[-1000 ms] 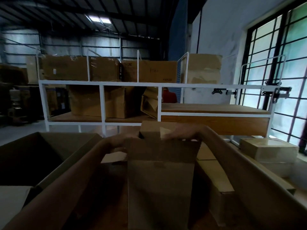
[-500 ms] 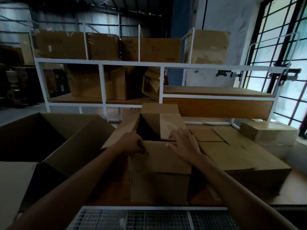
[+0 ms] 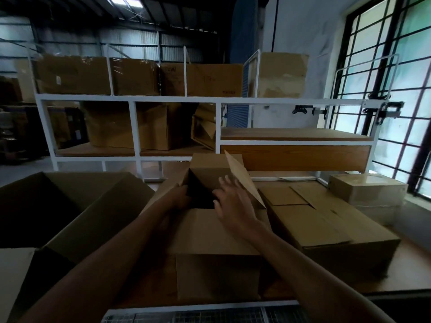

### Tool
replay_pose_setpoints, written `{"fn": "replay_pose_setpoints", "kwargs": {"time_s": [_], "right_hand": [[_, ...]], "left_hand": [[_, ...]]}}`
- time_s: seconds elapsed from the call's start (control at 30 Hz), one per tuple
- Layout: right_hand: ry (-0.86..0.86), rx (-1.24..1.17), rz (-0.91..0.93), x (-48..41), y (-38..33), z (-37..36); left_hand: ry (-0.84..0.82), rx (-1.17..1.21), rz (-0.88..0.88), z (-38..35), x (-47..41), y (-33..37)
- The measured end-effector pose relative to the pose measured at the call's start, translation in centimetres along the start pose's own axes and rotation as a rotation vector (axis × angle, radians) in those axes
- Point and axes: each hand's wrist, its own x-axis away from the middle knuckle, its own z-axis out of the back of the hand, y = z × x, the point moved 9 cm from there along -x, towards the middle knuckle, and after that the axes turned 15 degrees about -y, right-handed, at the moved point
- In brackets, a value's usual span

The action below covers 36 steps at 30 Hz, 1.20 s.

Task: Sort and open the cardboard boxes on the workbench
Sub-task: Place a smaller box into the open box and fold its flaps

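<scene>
At the open box (image 3: 217, 231), left hand (image 3: 178, 198) fingers shadowed, grip unclear; right hand (image 3: 233, 206) fingers spread.

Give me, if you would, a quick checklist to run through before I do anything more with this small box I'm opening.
1. Small box stands flat on the workbench: ok.
2. Top flaps open: ok; the right flap stands up and the near flap is folded towards you.
3. Left hand grip at the left rim: cannot tell, too dark.
4. Right hand free: ok, fingers spread, holding nothing.
5. Contents inside: cannot tell, the interior is dark.
6. Room on the right: probably not ok, a closed box lies close beside it.
</scene>
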Motion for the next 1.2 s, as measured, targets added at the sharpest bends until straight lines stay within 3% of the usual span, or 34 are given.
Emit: {"fn": "replay_pose_setpoints", "kwargs": {"time_s": [0.17, 0.23, 0.33, 0.4, 0.47, 0.73, 0.93, 1.2], "right_hand": [[-0.078, 0.097, -0.330, -0.9, 7.3, 1.7], [-0.059, 0.022, -0.452, 0.1, 10.6, 1.5], [-0.244, -0.251, -0.580, 1.3, 14.6, -2.0], [-0.322, -0.475, -0.592, 1.4, 15.5, -3.7], [-0.314, -0.539, -0.560, 0.9, 15.1, -3.6], [-0.531, -0.190, -0.495, -1.5, 14.6, -2.8], [-0.611, -0.136, -0.343, -7.1, 15.7, -4.6], [-0.479, -0.187, -0.345, -16.3, 21.1, -9.2]], "left_hand": [[0.054, 0.054, 0.037, -1.1, -5.5, -5.6], [0.045, 0.075, 0.036, -1.5, -7.5, -6.6], [0.040, 0.059, 0.080, -0.9, -5.5, -4.3], [0.003, 0.108, 0.181, -1.4, -6.1, -5.1], [-0.023, 0.130, 0.213, -1.9, -6.2, -5.4], [-0.093, 0.126, 0.239, -1.4, -7.7, -7.1], [-0.025, 0.044, 0.030, 1.0, -11.2, -5.8], [-0.120, 0.062, 0.064, 1.4, -20.5, -6.8]]}}
